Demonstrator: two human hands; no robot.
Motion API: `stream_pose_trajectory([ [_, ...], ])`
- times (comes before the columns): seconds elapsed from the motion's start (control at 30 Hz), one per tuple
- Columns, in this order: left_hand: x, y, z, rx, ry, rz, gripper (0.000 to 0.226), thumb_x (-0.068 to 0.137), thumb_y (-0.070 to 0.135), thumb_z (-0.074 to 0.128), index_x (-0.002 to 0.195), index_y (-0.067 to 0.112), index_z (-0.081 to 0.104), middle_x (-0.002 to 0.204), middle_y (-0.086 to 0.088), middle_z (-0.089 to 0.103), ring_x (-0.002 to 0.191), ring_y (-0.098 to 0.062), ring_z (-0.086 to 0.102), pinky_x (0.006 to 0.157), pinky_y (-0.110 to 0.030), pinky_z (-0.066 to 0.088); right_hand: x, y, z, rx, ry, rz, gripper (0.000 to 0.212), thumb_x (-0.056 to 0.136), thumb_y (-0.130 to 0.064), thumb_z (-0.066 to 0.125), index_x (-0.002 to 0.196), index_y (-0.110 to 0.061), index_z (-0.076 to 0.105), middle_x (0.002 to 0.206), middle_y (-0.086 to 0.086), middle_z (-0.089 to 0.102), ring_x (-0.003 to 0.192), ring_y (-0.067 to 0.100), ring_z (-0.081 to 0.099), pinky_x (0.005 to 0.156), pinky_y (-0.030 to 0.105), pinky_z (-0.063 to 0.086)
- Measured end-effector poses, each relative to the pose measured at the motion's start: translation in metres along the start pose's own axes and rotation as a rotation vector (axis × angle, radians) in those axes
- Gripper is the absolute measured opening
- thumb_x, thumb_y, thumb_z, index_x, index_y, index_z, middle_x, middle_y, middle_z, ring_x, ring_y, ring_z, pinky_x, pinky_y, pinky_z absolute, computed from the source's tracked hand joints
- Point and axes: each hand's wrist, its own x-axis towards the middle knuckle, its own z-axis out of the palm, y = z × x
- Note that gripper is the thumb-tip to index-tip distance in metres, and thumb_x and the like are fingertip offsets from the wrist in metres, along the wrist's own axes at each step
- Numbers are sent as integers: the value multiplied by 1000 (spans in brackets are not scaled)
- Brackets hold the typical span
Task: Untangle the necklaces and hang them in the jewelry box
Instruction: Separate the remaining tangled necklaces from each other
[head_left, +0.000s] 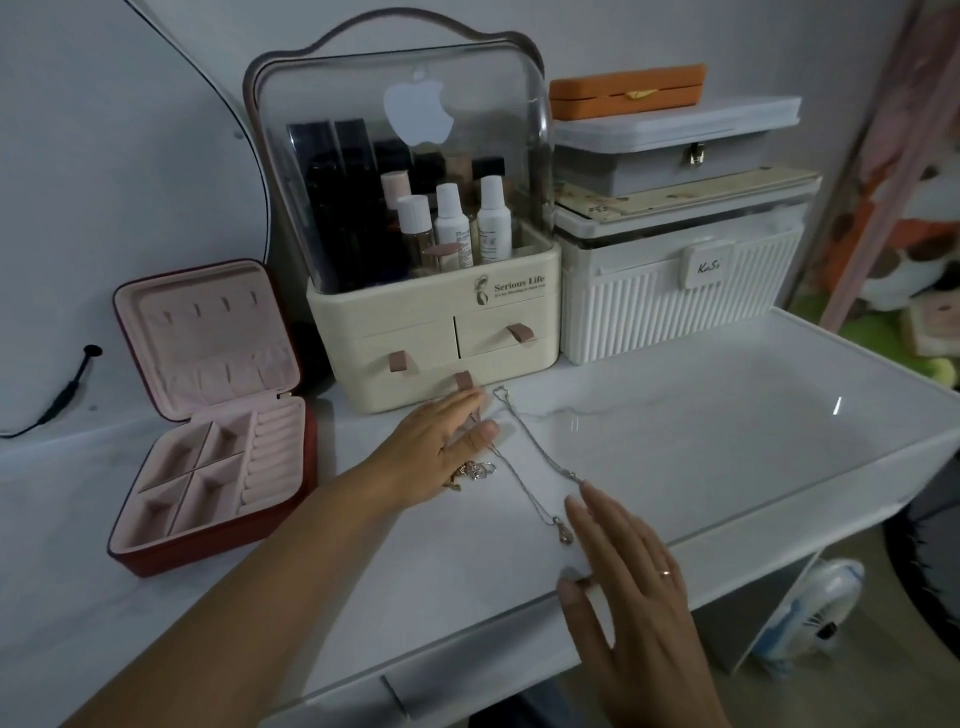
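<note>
Head view: the left hand is seen laid flat on the white tabletop, just in front of the cream cosmetics organizer. Its fingers are held straight and close together, with the thumb set slightly apart, and nothing is pinched. A small tangle of necklaces lies at the edge of its palm. Two thin silver chains are stretched out from there towards the right hand, one ending in a pendant. The right fingers are extended and lightly spread, and one fingertip is placed just beside a chain's end. The jewelry box stands open to the left, well apart from the necklaces.
</note>
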Motion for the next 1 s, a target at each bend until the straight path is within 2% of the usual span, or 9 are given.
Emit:
stream_pose_trajectory([
  [0.07,2,10,0,21,-15,63,104,70,88,7,147,22,28,156,8,23,141,1,15,117,-25,9,5,6,-5,-46,-42,25,54,98,-51,23,141,-21,38,148,-4,39,139,2,25,114,23,14],
  [0.13,8,19,3,97,-64,109,101,72,85,5,146,22,31,156,7,22,140,2,12,115,-21,6,7,9,-7,-91,-101,18,54,98,-52,23,136,-20,47,142,-4,46,135,3,31,115,22,12],
  [0.3,20,22,13,271,-192,45,90,79,72,7,151,18,15,160,4,6,144,-1,-2,118,-28,-2,1,15,-10,-52,-78,-9,49,99,-48,25,123,-22,59,132,-12,52,126,4,44,111,25,23],
  [0.43,18,26,11,255,-196,-3,88,79,68,12,151,17,12,160,4,5,144,-2,-1,117,-26,-3,-1,17,-13,13,-73,-20,45,100,-46,26,124,-24,57,132,-11,54,126,1,44,109,28,28],
  [0.53,8,34,2,97,-119,5,83,81,67,19,149,19,25,157,6,19,142,-3,15,115,-24,13,1,16,-17,64,-100,5,43,99,-48,27,129,-27,50,135,-12,52,129,-1,41,110,26,26],
  [0.63,-12,35,-18,-183,77,-52,64,84,63,33,134,28,50,138,17,46,122,1,45,94,-16,40,11,10,-21,85,-99,36,42,94,-47,38,130,-29,49,138,-13,49,130,-3,38,108,26,31],
  [0.77,-39,19,-30,-209,274,-128,23,89,33,62,110,25,67,107,14,67,93,11,56,81,-4,40,51,-11,-22,83,-164,39,41,88,-46,45,123,-29,58,123,-21,50,114,0,45,96,28,38],
  [0.9,-59,8,-32,-246,217,-198,22,84,27,68,106,29,66,103,11,66,89,1,61,80,-18,46,107,-30,4,30,-379,-144,30,88,-32,61,118,-27,63,119,-9,63,111,9,53,96,28,36],
  [1.0,-67,4,-36,-200,242,-190,26,87,26,65,113,28,63,105,14,64,93,3,59,82,-16,45,141,-31,27,3,-572,-283,33,83,-25,69,116,-23,66,113,-3,66,105,15,56,95,37,44],
])
